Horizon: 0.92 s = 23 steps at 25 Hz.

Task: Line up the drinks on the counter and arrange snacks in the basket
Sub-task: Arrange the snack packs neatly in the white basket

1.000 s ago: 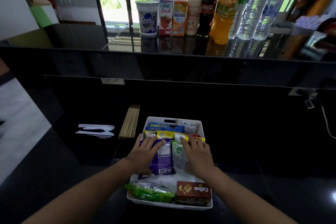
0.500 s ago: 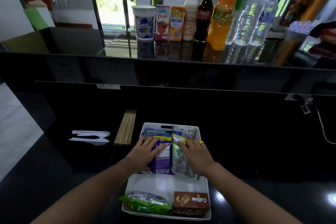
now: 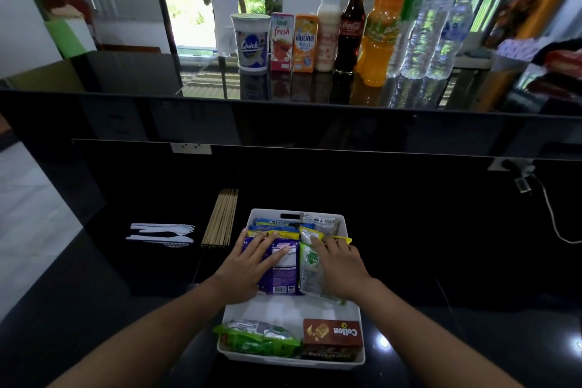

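A white basket (image 3: 293,313) sits on the lower black counter and holds several snack packs. My left hand (image 3: 248,264) lies flat with spread fingers on a purple pack (image 3: 283,271). My right hand (image 3: 338,263) presses flat on a white-and-green pack (image 3: 308,271) beside it. Blue and yellow packs (image 3: 274,228) stand against the far wall. A green pack (image 3: 255,339) and a brown Collon box (image 3: 332,332) lie at the near end. On the raised counter a row of drinks stands: a Quick cup (image 3: 252,42), two cartons (image 3: 294,42), a milk bottle (image 3: 327,31), a cola bottle (image 3: 349,28), an orange bottle (image 3: 378,41) and water bottles (image 3: 431,22).
Wooden skewers (image 3: 222,217) and white plastic cutlery (image 3: 162,235) lie left of the basket. A wall socket (image 3: 190,148) and a plug with a white cable (image 3: 548,208) sit on the black back panel. A person (image 3: 222,6) stands at the doorway beyond.
Both hands have slid the purple and white-and-green packs toward the far end of the basket, baring white floor in the middle. The view has tilted slightly.
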Motion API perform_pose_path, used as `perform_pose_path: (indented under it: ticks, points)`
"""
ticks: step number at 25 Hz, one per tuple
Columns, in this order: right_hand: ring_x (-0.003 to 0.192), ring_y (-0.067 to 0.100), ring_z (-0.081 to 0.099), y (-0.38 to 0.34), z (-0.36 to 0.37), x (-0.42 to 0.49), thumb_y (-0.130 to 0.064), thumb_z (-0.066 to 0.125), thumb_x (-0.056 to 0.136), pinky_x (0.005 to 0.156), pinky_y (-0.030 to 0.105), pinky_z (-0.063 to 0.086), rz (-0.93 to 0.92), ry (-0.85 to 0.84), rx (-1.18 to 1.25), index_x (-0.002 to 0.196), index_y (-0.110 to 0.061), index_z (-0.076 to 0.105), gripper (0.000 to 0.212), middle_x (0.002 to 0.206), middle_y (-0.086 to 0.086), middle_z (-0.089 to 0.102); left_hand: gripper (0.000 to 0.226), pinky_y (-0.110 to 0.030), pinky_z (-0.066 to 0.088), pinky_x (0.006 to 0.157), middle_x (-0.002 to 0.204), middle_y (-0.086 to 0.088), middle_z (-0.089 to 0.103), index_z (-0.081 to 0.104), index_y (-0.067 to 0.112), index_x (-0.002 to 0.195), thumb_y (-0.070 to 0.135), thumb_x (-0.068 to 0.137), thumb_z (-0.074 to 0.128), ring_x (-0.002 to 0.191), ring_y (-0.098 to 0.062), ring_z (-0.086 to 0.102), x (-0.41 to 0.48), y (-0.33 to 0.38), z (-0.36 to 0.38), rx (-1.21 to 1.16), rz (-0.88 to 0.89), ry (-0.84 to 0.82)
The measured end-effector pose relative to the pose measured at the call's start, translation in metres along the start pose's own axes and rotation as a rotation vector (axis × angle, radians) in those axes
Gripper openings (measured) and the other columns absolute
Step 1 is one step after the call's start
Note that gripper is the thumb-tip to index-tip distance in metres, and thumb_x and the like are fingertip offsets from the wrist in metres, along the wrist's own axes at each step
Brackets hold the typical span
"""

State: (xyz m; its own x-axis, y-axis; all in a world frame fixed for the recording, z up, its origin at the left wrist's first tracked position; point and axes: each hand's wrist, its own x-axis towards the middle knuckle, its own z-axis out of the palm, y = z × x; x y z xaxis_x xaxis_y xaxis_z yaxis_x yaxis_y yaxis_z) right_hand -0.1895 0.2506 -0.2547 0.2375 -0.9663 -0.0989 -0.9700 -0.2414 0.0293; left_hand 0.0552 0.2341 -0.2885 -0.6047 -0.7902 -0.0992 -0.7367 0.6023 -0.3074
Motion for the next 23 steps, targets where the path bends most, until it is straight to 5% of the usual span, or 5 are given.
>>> perform_pose_path:
  ticks: [8,13,15,21,23]
  points:
    - [0.150,0.029,0.001,-0.012,-0.011,-0.014,-0.035,0.052,0.096,0.119,0.047,0.008,0.038,0.047,0.049,0.155,-0.023,0.002,0.078,0.163,0.006,0.000,0.108,-0.062,0.033,0.103,0.148,-0.017,0.040,0.033,0.024,0.147,0.058,0.054,0.076,0.133,-0.034,0.043,-0.023,0.006,-0.019,-0.080,-0.109,0.099]
    - [0.150,0.029,-0.002,-0.029,-0.026,-0.025,-0.038,0.051,0.097,0.120,0.048,0.007,0.058,0.050,0.068,0.155,-0.025,0.004,0.077,0.164,0.005,-0.003,0.084,-0.053,-0.006,0.115,0.161,-0.007,-0.001,0.005,0.029,0.152,0.059,0.087,0.049,0.147,-0.025,0.000,-0.028,0.009,-0.033,-0.203,-0.203,0.102]
    - [0.150,0.029,-0.001,-0.039,-0.031,-0.033,-0.040,0.051,0.096,0.119,0.048,0.010,0.071,0.072,0.114,0.155,-0.025,0.007,0.074,0.164,0.004,-0.003,0.075,-0.050,-0.009,0.115,0.160,-0.001,-0.005,0.009,0.031,0.150,0.060,0.090,0.042,0.147,-0.021,-0.005,-0.034,0.014,-0.039,-0.339,-0.207,0.086]
    - [0.144,0.028,0.017,-0.044,-0.027,-0.082,-0.045,0.059,0.084,0.115,0.044,0.020,0.018,-0.078,0.226,0.150,-0.033,0.025,0.075,0.161,-0.001,0.017,0.074,-0.036,0.038,0.105,0.140,0.003,0.047,0.043,0.027,0.136,0.073,0.079,0.049,0.128,-0.016,0.043,-0.070,0.026,-0.053,-0.764,-0.016,-0.079]
    - [0.142,0.028,0.023,-0.041,-0.020,-0.095,-0.037,0.061,0.082,0.113,0.043,0.025,0.015,-0.175,0.199,0.149,-0.033,0.023,0.078,0.158,0.000,0.025,0.076,-0.032,0.042,0.101,0.136,0.005,0.049,0.045,0.027,0.134,0.070,0.073,0.060,0.123,-0.013,0.046,-0.083,0.033,-0.049,-0.767,0.037,-0.149]
